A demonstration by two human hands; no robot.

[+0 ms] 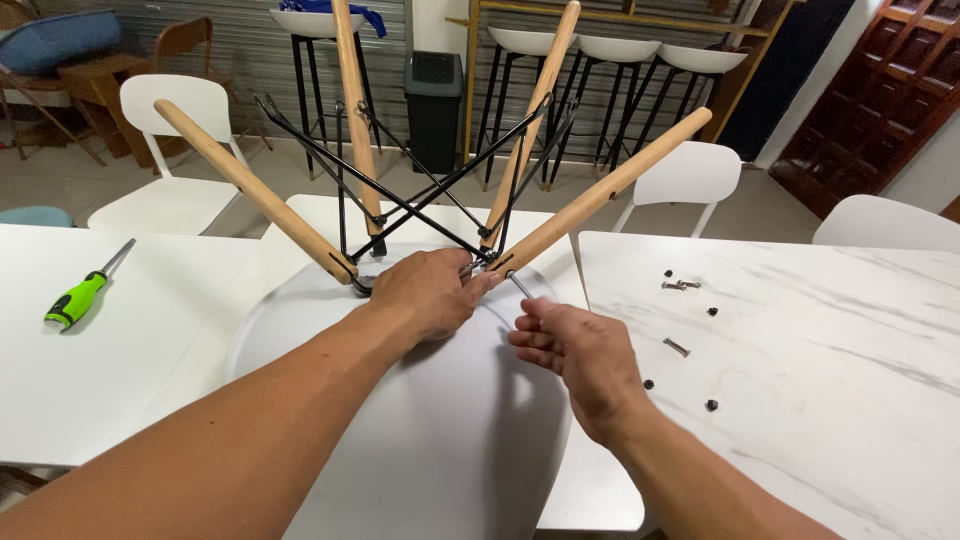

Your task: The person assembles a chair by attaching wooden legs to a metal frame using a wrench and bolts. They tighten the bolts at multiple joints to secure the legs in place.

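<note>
A white chair seat lies upside down on the table in front of me. Its four wooden legs splay upward, tied by black metal braces. My left hand presses on the black bracket where the legs meet the seat, fingertips by the base of the right front leg. My right hand grips a thin metal tool whose tip points at that same leg base.
A green-handled screwdriver lies on the white table at left. Loose screws and small black nuts are scattered on the marble table at right. White chairs, bar stools and a dark bin stand behind.
</note>
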